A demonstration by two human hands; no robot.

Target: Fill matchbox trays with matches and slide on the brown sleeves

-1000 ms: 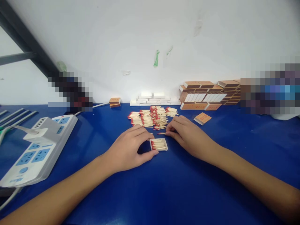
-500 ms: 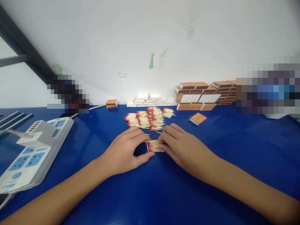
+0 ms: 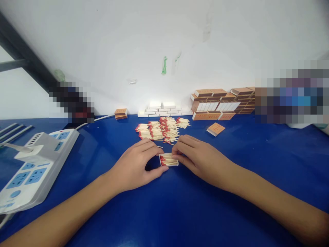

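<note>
A white matchbox tray [image 3: 177, 164] lies on the blue table in front of me, filled with red-tipped matches [image 3: 167, 159] lying lengthwise, heads to the left. My left hand [image 3: 137, 164] grips the tray's left part, thumb at the near side and fingers at the far side. Over the tray's right end, my right hand [image 3: 195, 159] has its fingers bent and pressed together on the matches; its fingertips are partly hidden. Just beyond the hands is a loose heap of matches [image 3: 164, 128]. An orange matchbox sleeve [image 3: 216, 129] rests to the right of the heap.
White trays [image 3: 159, 110] are stacked against the wall. Right of them stands a stack of orange matchboxes [image 3: 213, 115], with two more matchboxes [image 3: 121, 113] at the back left. A white power strip [image 3: 38, 171] with a plugged-in adapter occupies the left side.
My right fingers have shifted slightly toward the far side of the tray, uncovering more of its near right corner. My left hand keeps its grip. The whole view has shifted a little.
</note>
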